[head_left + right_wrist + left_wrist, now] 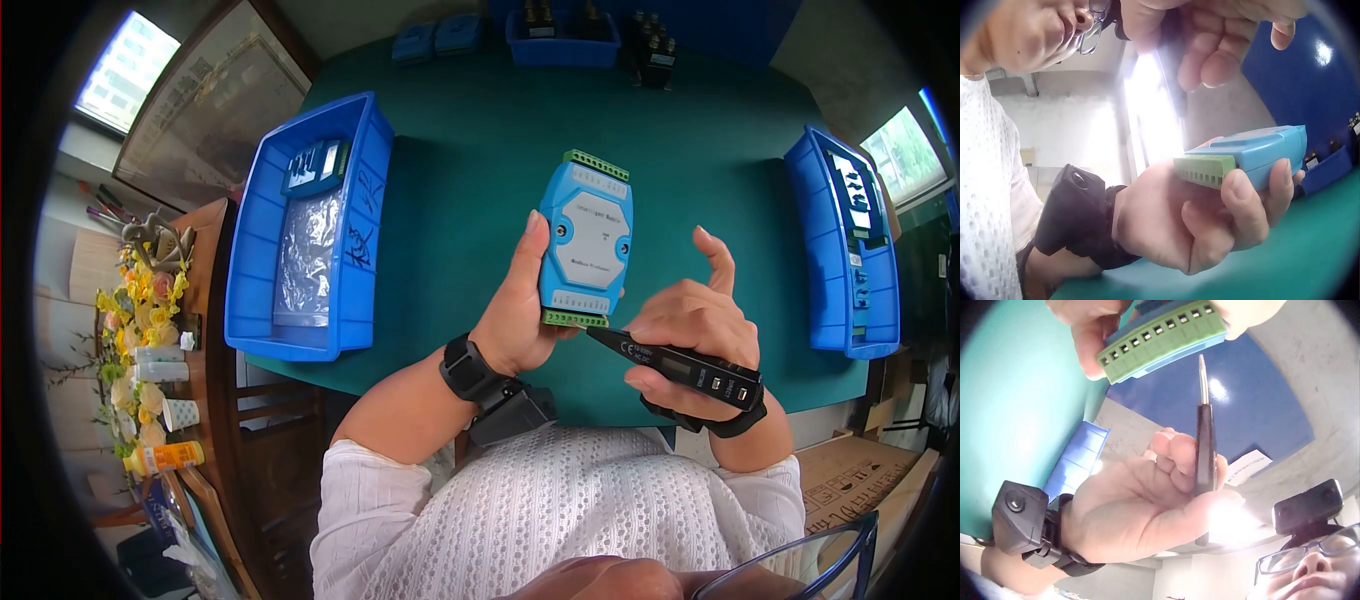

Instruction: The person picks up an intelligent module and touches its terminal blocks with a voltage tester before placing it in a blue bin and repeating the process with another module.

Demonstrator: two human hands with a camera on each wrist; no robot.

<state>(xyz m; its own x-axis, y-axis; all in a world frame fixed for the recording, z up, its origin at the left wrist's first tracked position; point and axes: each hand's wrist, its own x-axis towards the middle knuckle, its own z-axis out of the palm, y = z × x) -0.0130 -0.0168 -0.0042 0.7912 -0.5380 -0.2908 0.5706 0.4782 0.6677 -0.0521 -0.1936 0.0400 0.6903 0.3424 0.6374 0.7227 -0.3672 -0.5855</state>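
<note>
A blue module [590, 235] with a grey label and green terminal blocks at both ends is gripped by my left hand [513, 312], thumb along its left side. Between thumb and fingers, my right hand [705, 318] holds a black voltage tester screwdriver [690, 372] with a small display. Its index finger is raised off the tool. In the left wrist view the metal tip [1204, 381] points at the near terminal block [1163, 339], close to its edge. The right wrist view shows the module [1266, 156] lying across the left hand's fingers [1244, 203].
A blue bin [375, 225] on the left holds a similar module and a plastic bag. Another blue bin [822, 250] with modules stands at the right. Along the back of the green table [470, 150] are two blue modules [457, 34], a blue tray [562, 55] and dark parts [655, 65].
</note>
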